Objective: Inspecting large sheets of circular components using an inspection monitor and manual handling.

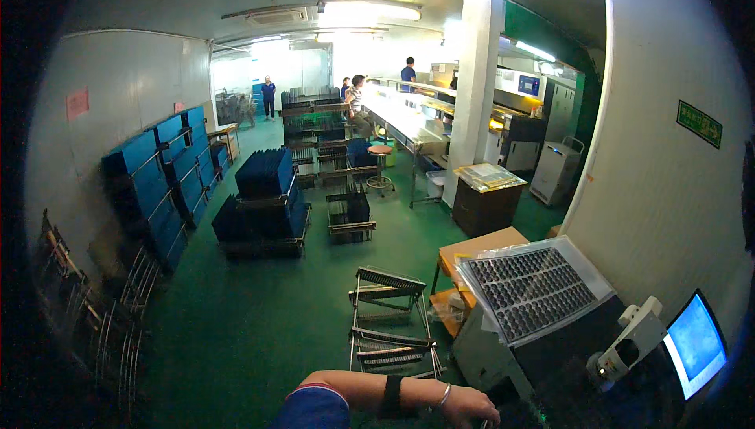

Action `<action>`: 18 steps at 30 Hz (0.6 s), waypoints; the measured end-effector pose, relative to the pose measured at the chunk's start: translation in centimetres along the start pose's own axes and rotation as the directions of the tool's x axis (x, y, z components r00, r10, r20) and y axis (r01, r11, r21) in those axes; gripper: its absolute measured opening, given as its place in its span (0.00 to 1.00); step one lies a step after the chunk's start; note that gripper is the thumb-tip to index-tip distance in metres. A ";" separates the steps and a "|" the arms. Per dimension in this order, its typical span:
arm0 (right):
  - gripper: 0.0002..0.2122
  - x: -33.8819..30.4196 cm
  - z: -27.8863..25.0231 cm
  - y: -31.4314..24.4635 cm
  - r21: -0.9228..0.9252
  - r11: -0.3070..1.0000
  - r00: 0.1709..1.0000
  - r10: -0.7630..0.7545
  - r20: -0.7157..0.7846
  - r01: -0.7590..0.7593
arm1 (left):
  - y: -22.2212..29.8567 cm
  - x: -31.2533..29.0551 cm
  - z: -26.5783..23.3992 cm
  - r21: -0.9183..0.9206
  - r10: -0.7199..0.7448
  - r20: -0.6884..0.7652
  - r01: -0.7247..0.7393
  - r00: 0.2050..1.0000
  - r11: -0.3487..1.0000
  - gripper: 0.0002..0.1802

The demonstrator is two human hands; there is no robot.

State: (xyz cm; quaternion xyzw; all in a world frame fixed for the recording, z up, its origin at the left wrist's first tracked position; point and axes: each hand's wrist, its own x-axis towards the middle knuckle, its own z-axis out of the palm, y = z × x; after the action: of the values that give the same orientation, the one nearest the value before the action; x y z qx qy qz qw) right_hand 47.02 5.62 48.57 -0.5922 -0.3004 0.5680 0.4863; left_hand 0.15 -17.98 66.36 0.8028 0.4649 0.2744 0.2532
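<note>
My left arm, in a blue sleeve, reaches across the bottom of the view toward the right. A dark band circles the forearm and a light bracelet is at the wrist. My left hand (470, 407) has its fingers curled downward, closed at the picture's lower edge; whatever they hold is too hidden to make out. The hand is beside a dark bench (543, 370). On that bench lies a clear plastic-covered sheet (535, 287) with rows of dark round shapes. A white-and-black device (629, 342) and a lit monitor (696, 346) stand farther right. My right hand is out of view.
Metal slotted racks (389, 319) stand on the green floor ahead. Stacked blue panels in racks (263, 201) fill the middle, with more blue racks (153, 173) along the left wall. A white pillar (474, 91) rises near a brown cabinet (487, 205). Several people are farther back.
</note>
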 end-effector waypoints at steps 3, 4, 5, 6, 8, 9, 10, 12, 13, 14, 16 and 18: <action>0.16 1.0 -0.3 0.8 -0.040 0.999 0.999 -0.027 0.031 0.028 | -0.3 0.4 0.4 -0.070 0.032 0.070 -0.027 0.997 0.997 0.26; 0.16 1.3 -0.4 1.1 -0.051 0.998 0.999 -0.035 0.040 0.037 | -0.5 0.6 0.7 -0.074 0.096 0.104 -0.089 0.990 0.993 0.27; 0.16 1.5 -0.5 1.3 -0.063 0.997 0.998 -0.041 0.052 0.044 | -0.8 0.6 0.9 -0.077 0.158 0.140 -0.148 0.978 0.986 0.29; 0.16 1.8 -0.5 1.7 -0.078 0.995 0.996 -0.050 0.069 0.055 | -1.2 0.6 1.2 -0.071 0.157 0.145 -0.148 0.977 0.986 0.29; 0.16 2.4 -0.6 2.5 -0.124 0.989 0.992 -0.070 0.101 0.082 | -2.2 0.6 2.1 -0.010 0.246 0.080 -0.246 0.966 0.969 0.31; 0.16 2.6 -0.7 3.0 -0.136 0.986 0.991 -0.080 0.111 0.095 | -2.9 0.5 2.6 -0.031 0.156 0.139 -0.153 0.978 0.988 0.29; 0.16 2.9 -0.8 3.4 -0.144 0.984 0.988 -0.090 0.125 0.107 | -3.7 0.3 3.0 -0.031 0.160 0.146 -0.158 0.976 0.987 0.29; 0.16 3.7 -0.7 4.2 -0.154 0.979 0.983 -0.108 0.151 0.131 | -5.2 0.0 3.9 0.028 0.005 0.262 -0.012 0.965 1.000 0.25; 0.16 4.0 -0.9 4.5 -0.158 0.978 0.982 -0.115 0.151 0.139 | -5.5 -0.3 4.7 -0.065 0.054 0.158 -0.045 0.986 0.997 0.20; 0.16 4.5 -0.9 4.6 -0.171 0.973 0.977 -0.128 0.169 0.157 | -6.0 -0.3 5.3 -0.062 0.062 0.155 -0.053 0.986 0.997 0.20; 0.16 5.4 -1.1 4.7 -0.187 0.965 0.970 -0.148 0.195 0.185 | -6.4 0.0 6.3 -0.021 -0.144 0.396 0.166 0.907 0.986 0.17; 0.15 6.5 -1.4 4.3 -0.216 0.955 0.964 -0.158 0.214 0.205 | -6.2 0.1 7.4 -0.080 0.023 0.334 0.004 0.942 0.997 0.15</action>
State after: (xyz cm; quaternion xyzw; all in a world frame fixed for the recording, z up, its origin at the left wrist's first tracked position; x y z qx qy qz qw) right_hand 48.64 9.70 42.03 -0.5574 -0.4652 0.5359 0.4310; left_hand 1.45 -16.25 56.95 0.8292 0.4001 0.1534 0.3590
